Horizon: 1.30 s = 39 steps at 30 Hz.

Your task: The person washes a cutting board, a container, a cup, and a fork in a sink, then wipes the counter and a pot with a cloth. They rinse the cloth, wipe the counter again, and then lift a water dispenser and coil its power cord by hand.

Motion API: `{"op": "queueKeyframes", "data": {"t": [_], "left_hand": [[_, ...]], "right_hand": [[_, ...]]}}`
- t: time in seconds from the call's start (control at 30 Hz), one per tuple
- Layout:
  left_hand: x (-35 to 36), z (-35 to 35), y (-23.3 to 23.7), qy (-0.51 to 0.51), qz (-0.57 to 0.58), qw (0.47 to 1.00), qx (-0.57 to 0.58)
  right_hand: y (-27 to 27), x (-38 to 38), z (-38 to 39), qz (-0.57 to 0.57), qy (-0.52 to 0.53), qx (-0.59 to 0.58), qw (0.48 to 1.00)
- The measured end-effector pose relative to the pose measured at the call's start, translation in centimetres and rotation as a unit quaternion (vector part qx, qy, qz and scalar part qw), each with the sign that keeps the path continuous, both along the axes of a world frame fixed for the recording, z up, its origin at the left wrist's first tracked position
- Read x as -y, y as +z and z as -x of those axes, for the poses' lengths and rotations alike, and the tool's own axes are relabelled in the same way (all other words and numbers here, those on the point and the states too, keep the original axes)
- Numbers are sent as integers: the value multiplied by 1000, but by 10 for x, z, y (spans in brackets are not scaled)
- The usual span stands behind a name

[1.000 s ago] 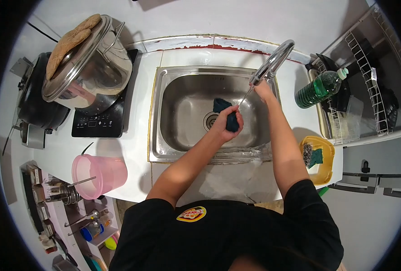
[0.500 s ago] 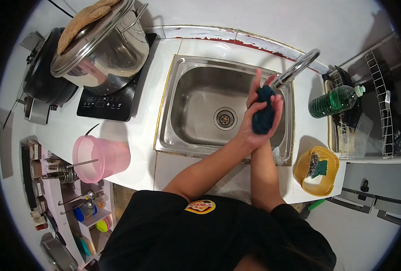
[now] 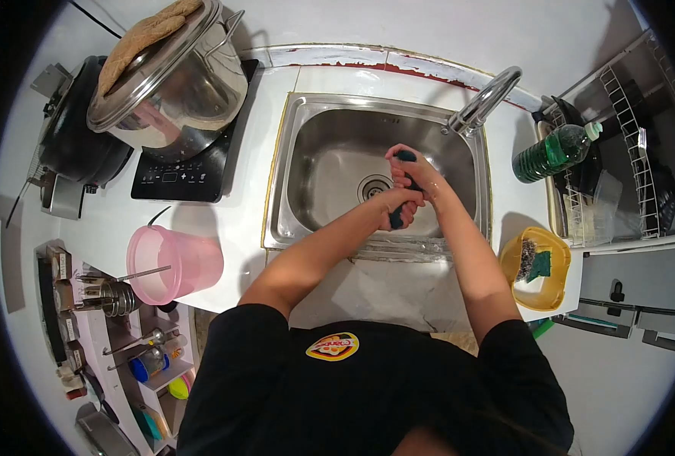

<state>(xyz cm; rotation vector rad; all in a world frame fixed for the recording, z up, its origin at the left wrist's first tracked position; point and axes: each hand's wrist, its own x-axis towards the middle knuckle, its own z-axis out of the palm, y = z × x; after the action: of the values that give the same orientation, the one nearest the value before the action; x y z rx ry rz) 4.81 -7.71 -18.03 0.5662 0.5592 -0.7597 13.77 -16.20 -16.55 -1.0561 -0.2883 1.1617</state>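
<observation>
Over the stainless steel sink (image 3: 307,182), my left hand (image 3: 390,202) and my right hand (image 3: 421,170) are closed around one dark teal cloth (image 3: 406,156). The cloth is bunched up. One end sticks out above my right fingers and the other below my left fingers; its middle is mostly covered by the hands. My right fist is farther from me, my left fist nearer, and they touch at the wrist. Behind them to the right stands the curved metal faucet (image 3: 497,91). The drain (image 3: 373,187) lies just left of my hands.
To the left are a pink bucket (image 3: 193,266), a black induction cooker (image 3: 174,182) and a large steel pot (image 3: 177,114). At the right stand a bottle of green liquid (image 3: 554,154), a yellow tub (image 3: 559,285) holding scrubbers, and a wire dish rack (image 3: 630,144).
My hands have moved down and left from under the faucet to the middle of the sink. Earlier the cloth lay between more open palms; now both fists grip it.
</observation>
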Motion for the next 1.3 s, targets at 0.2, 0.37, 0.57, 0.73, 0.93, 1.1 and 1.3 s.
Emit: {"op": "queueKeyframes", "data": {"t": [0.2,0.37,0.57,0.73,0.93,1.1,1.3], "left_hand": [[-2,-3,0,-63,-353,922,145],[-7,1,1,-93,-678,638,353],[-19,11,11,-29,-725,626,285],[-31,26,33,-62,-780,544,304],[-52,53,24,-120,-815,454,341],[-59,91,24,-34,-835,418,356],[-54,144,79,213,-648,565,464]], "right_hand": [[-3,-13,7,109,-107,177,972],[0,-27,14,146,-218,239,935],[12,-44,23,193,-346,227,890],[14,-52,28,138,-420,122,889],[-15,-67,47,110,-449,-3,887],[-4,-74,82,76,-403,145,900],[79,-64,134,160,-283,495,806]]}}
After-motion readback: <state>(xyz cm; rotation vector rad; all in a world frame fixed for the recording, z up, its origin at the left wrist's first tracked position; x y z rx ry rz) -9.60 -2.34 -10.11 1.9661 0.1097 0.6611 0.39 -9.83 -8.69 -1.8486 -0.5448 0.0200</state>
